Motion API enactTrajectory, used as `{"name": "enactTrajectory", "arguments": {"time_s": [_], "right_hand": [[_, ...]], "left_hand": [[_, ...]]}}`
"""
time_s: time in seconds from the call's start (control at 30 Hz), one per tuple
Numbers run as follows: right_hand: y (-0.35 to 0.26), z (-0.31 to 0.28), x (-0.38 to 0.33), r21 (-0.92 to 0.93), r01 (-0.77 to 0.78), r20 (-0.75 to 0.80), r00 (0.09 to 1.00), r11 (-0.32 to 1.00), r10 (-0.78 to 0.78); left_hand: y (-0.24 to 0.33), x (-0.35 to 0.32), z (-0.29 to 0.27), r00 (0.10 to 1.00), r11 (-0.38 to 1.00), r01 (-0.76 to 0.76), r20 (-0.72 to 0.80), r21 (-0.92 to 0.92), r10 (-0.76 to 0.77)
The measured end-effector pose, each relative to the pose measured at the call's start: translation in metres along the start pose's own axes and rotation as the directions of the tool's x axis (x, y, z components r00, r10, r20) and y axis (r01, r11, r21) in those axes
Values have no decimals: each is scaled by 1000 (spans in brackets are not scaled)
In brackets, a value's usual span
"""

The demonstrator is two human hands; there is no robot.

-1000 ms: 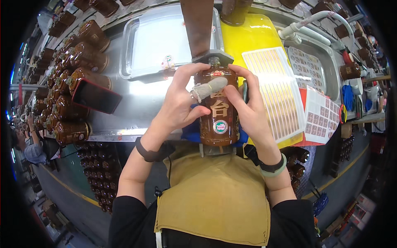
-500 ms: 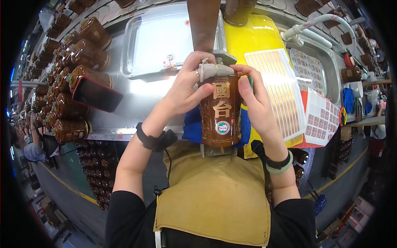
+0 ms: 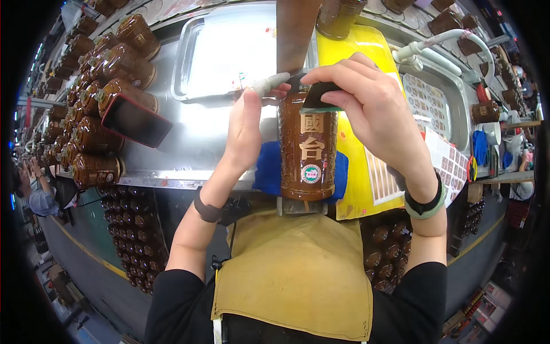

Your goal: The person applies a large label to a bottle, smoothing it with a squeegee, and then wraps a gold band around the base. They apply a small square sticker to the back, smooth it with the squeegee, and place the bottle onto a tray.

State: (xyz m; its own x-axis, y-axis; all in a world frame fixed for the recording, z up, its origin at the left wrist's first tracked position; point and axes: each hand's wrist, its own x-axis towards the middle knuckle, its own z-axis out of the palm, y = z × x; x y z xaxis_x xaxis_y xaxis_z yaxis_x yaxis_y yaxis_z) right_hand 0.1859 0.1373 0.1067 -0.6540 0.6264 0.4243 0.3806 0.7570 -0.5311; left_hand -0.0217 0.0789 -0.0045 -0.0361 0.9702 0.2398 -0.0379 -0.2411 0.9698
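A brown glazed bottle (image 3: 291,150) with gold characters and a round green-and-white label lies in front of me, its base toward me, on a blue cloth (image 3: 267,172). Over its upper end, my right hand (image 3: 372,94) pinches a dark flat piece with a green edge (image 3: 322,97) between thumb and fingers. My left hand (image 3: 247,117) is at the left of the bottle's neck, a pale cloth cover on its index finger. That finger is stretched toward the neck, the thumb stands apart, and no held thing shows; the other fingers are partly hidden.
A phone (image 3: 137,121) leans near rows of brown bottles (image 3: 123,66) at left. A white-filled tray (image 3: 179,63) lies beyond my left hand. At right are a yellow sheet (image 3: 358,49), a strip sheet (image 3: 382,180), label sheets (image 3: 452,163) and a sink with a faucet (image 3: 452,37).
My right hand has risen and turned over the bottle's upper end, bringing the dark piece into view. My left hand has drawn back leftward off the bottle. The strip sheet is now largely covered.
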Motion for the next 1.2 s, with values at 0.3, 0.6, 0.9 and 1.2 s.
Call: {"name": "enactTrajectory", "arguments": {"time_s": [0.3, 0.6, 0.9, 1.2], "right_hand": [[27, 10, 14, -376, 101, -117, 981, 921, -155], [23, 26, 12, -156, -97, -12, 995, 983, 96], [15, 21, -1, -451, 332, -120, 898, 829, -424], [-2, 36, -1, -373, 227, -15, 968, 900, -251]], "left_hand": [[0, -14, 10, 994, 991, -102, -35, 89, 105], [2, -13, 16, 992, 998, 23, -125, -52, -29], [3, -23, 6, 980, 995, 85, -179, -47, -92], [7, -32, 4, 968, 991, 76, -231, -110, -100]]}}
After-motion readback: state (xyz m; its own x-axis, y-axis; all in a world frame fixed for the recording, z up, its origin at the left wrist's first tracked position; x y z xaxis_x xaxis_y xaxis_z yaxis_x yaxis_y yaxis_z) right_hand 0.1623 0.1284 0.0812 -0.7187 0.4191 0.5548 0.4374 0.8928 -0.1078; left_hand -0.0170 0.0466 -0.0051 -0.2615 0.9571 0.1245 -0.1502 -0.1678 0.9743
